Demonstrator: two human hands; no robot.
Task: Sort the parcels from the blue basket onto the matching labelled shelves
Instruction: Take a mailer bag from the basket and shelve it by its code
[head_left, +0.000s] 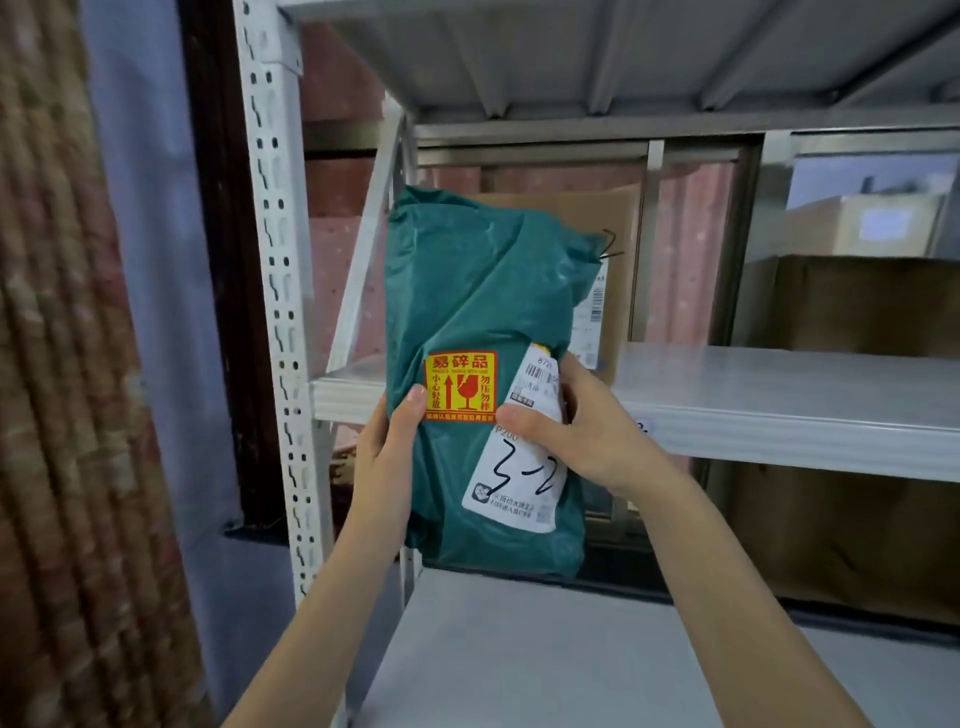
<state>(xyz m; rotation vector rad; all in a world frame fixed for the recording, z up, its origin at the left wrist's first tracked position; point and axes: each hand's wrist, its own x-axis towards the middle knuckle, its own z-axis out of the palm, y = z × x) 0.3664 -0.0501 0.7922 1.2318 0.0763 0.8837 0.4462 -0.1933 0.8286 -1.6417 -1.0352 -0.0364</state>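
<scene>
A teal plastic mailer parcel (483, 312) is held upright in front of the white metal shelving. It carries an orange fragile sticker and a white label with "3-2" handwritten on it. My left hand (397, 441) grips its left edge, thumb on the front. My right hand (576, 421) grips the right edge over the label. The parcel's upper half overlaps the middle shelf (727, 395); its lower end hangs above the lower shelf (571, 649). The blue basket is out of view.
A cardboard box (618, 249) with a handwritten mark stands on the middle shelf behind the parcel. More brown boxes (857, 301) sit to the right, and another (831, 535) stands under that shelf. The slotted shelf upright (280, 312) and a curtain (67, 364) are on the left.
</scene>
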